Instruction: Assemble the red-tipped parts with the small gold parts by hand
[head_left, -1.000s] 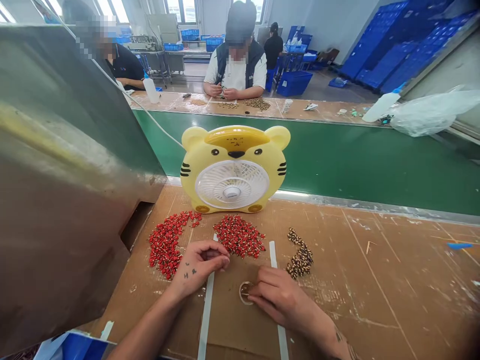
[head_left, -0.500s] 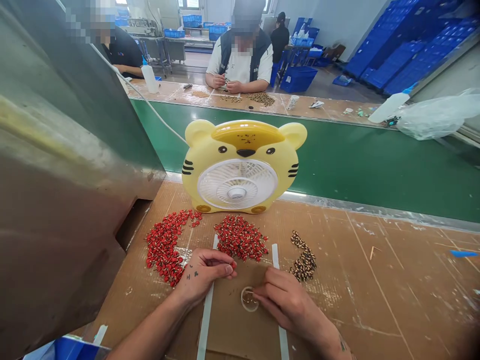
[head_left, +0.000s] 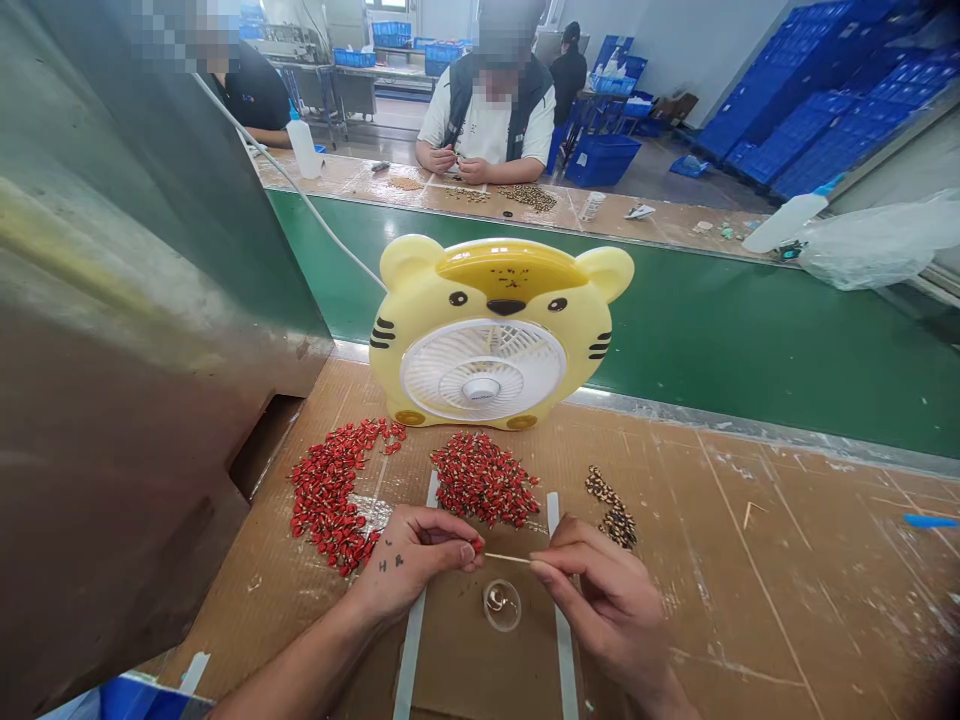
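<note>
My left hand (head_left: 416, 555) is pinched shut on a small red piece (head_left: 477, 545) just in front of the middle red pile (head_left: 484, 478). My right hand (head_left: 600, 595) pinches a thin pale stick (head_left: 506, 558) whose tip points at that red piece. Between and below the hands a small clear round dish (head_left: 502, 604) lies on the cardboard. A second pile of red pieces (head_left: 334, 490) lies to the left, and a dark speckled pile (head_left: 613, 510) sits just beyond my right hand.
A yellow tiger-shaped fan (head_left: 491, 335) stands behind the piles. A big metal housing (head_left: 127, 350) fills the left. Two white strips (head_left: 559, 600) run along the cardboard mat. A green conveyor belt (head_left: 712, 320) lies beyond; a person (head_left: 491, 115) works across it, with another further left.
My right hand has lifted off the clear dish with the stick and brought its tip to the red piece in my left hand. The view has shifted a little.
</note>
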